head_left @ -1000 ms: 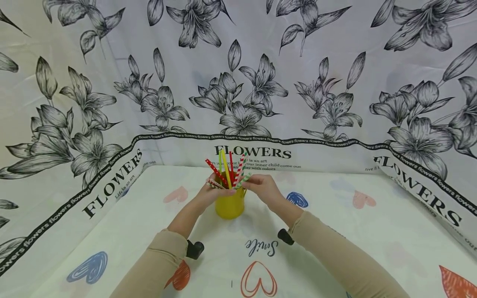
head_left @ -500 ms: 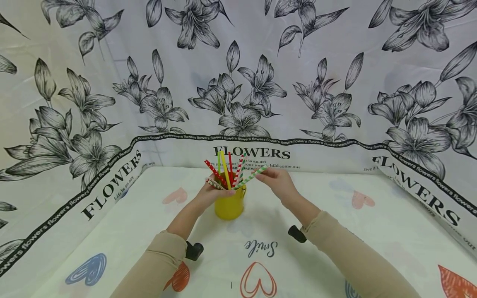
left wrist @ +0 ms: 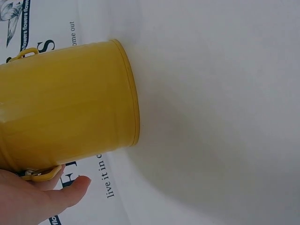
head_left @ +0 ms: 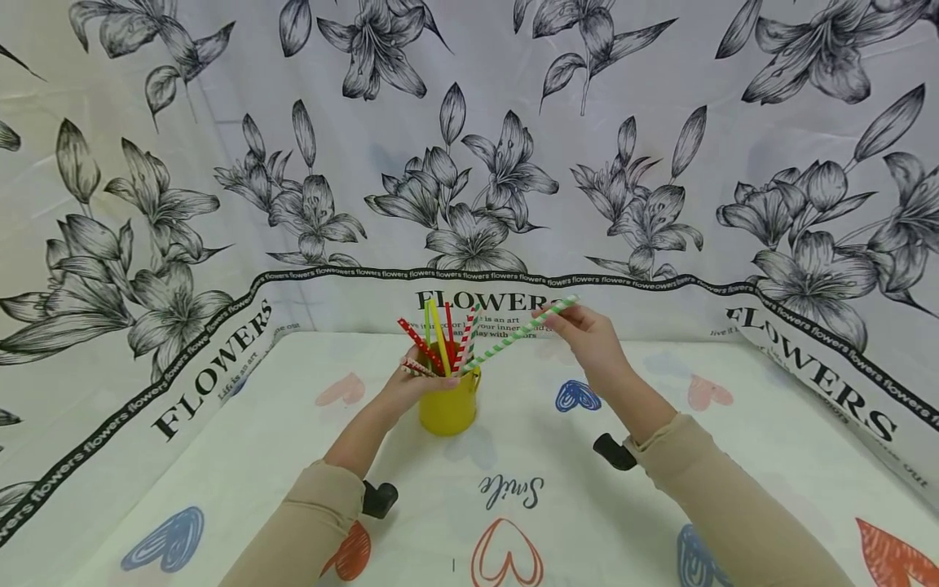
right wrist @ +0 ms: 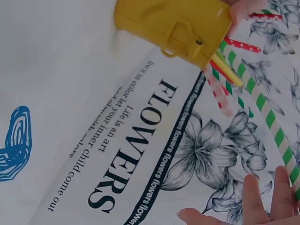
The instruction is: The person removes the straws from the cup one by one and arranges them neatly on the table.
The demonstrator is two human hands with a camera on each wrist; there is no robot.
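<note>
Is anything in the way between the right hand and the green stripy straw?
No, nothing visible is: the right hand holds the green-and-white straw near its upper end. The other straws stand toward its lower end, at the yellow bucket.

The right hand is pinching a green-striped straw, which is slanting down to a yellow cup. The left hand is gripping the cup near the top, and other straws are sticking up from it.
</note>
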